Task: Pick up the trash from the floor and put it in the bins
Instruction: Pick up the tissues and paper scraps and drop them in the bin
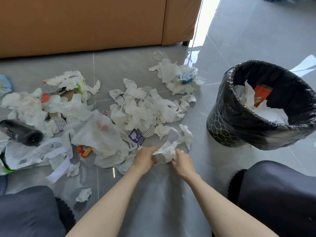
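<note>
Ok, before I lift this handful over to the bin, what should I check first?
1. Grip: left hand and right hand both hold the tissue wad. Ok.
2. Whole wad gathered: a tissue strip trails off beyond it; whether it is attached, cannot tell.
3. Bin open: the bin stands to the right with no lid. Ok.
4. Room inside: paper and an orange packet lie below the rim. Ok.
5. Liner folded over the rim. Ok.
6. Floor between hands and bin bare. Ok.
</note>
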